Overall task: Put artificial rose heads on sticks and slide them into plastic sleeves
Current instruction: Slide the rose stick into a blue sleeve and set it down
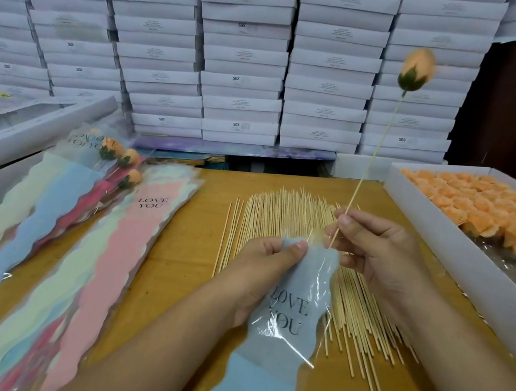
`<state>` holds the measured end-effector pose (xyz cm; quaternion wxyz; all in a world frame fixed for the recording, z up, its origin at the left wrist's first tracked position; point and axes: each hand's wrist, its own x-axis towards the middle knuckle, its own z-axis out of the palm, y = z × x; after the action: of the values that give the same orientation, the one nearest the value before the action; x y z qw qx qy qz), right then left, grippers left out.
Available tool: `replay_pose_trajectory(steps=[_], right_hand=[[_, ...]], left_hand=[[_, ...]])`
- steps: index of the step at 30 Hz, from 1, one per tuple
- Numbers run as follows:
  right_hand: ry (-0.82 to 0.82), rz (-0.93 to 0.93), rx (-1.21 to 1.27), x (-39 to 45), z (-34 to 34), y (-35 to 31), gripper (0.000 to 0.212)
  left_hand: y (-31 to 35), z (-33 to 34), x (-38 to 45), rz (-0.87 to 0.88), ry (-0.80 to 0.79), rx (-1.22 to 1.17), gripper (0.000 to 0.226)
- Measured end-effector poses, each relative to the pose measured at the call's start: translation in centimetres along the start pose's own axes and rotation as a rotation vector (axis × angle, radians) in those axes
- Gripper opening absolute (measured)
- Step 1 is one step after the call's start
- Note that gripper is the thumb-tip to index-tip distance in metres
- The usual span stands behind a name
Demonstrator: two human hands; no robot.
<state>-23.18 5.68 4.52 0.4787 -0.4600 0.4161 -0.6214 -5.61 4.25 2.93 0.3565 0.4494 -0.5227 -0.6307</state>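
Note:
My right hand (380,253) pinches a thin wooden stick (376,153) near its lower end. An orange rose head (417,70) with a green base sits on the stick's raised top. The stick's lower tip meets the open top of a blue plastic sleeve (291,306) printed "LOVE YOU". My left hand (263,264) pinches that sleeve's upper edge with thumb and fingers. Under both hands lies a pile of loose wooden sticks (283,220) on the wooden table (194,242).
A white box (464,260) of orange rose heads (499,215) stands at the right. Piles of pastel sleeves (98,243) lie at the left, with three sleeved roses (125,161) on top. Long boxes (13,137) sit far left. Stacked white boxes (245,56) wall the back.

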Motion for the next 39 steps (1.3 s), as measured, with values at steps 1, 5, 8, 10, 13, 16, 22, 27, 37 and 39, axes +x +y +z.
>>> replay_pose_trajectory(steps=[1,5,8,10,13,16,22,27,37,39], right_hand=[[-0.009,0.008,-0.021,-0.05,0.08,0.08,0.018],[0.000,0.026,-0.046,-0.03,0.23,0.34,0.015],[0.040,0.054,0.008,0.21,0.00,0.42,0.010],[0.078,0.048,0.005,0.36,-0.21,0.43,0.012],[0.107,0.026,-0.013,0.49,-0.34,0.47,0.009],[0.112,0.033,-0.001,0.55,-0.40,0.44,0.010],[0.011,0.067,-0.095,0.32,-0.35,0.32,0.015],[0.048,0.070,-0.048,0.53,-0.67,0.16,0.017],[0.093,0.000,0.009,0.63,-0.72,-0.05,0.016],[0.100,-0.022,0.009,0.62,-0.68,-0.09,0.016]], left_hand=[[0.01,0.00,0.03,-0.001,-0.008,-0.008,0.028],[-0.05,-0.10,0.03,0.001,-0.041,-0.041,0.030],[-0.21,-0.22,0.07,0.014,-0.113,-0.037,0.032],[-0.27,-0.25,0.14,0.011,-0.127,-0.022,0.030],[-0.24,-0.21,0.12,0.011,-0.122,-0.012,0.016],[-0.34,-0.22,0.21,0.022,-0.102,0.018,0.021],[-0.12,-0.22,-0.01,0.028,-0.063,-0.005,0.014],[-0.25,-0.28,0.30,-0.004,-0.035,-0.044,0.018],[-0.24,-0.49,0.33,-0.029,0.001,-0.059,0.039],[-0.19,-0.51,0.25,-0.029,-0.004,-0.039,0.042]])
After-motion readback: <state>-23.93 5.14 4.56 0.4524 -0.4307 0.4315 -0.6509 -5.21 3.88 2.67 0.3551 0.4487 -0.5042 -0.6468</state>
